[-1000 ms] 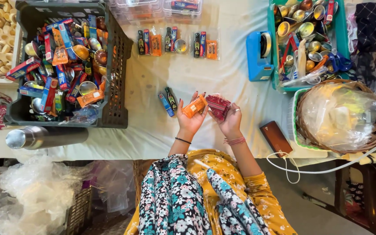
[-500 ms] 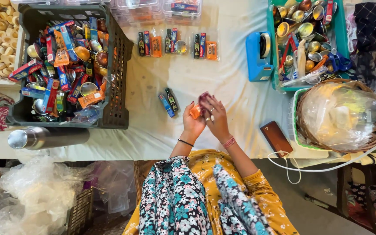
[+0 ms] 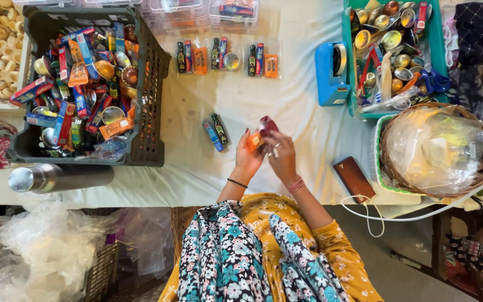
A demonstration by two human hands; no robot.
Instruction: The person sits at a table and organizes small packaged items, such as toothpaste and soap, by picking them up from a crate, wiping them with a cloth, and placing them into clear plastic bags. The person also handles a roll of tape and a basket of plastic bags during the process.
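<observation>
My left hand (image 3: 247, 158) holds a small orange packet (image 3: 254, 140) over the white tablecloth (image 3: 197, 168). My right hand (image 3: 280, 155) presses against it from the right and grips a dark red packet (image 3: 267, 124) at its fingertips. Both hands meet above the table's near edge. Just left of them lie a small blue box (image 3: 213, 136) and a small dark bottle (image 3: 219, 128), side by side on the cloth.
A dark crate (image 3: 152, 72) full of boxes, packets and metal cups stands at the left. Three clear filled bags (image 3: 230, 56) lie at the back. A blue tape dispenser (image 3: 332, 74), a teal bin (image 3: 346, 33), a wicker basket (image 3: 395, 173), a brown case (image 3: 354, 179) and a steel flask (image 3: 57, 178) lie around.
My hands, apart a second ago with a packet in each, have come together. The right hand now covers the orange packet.
</observation>
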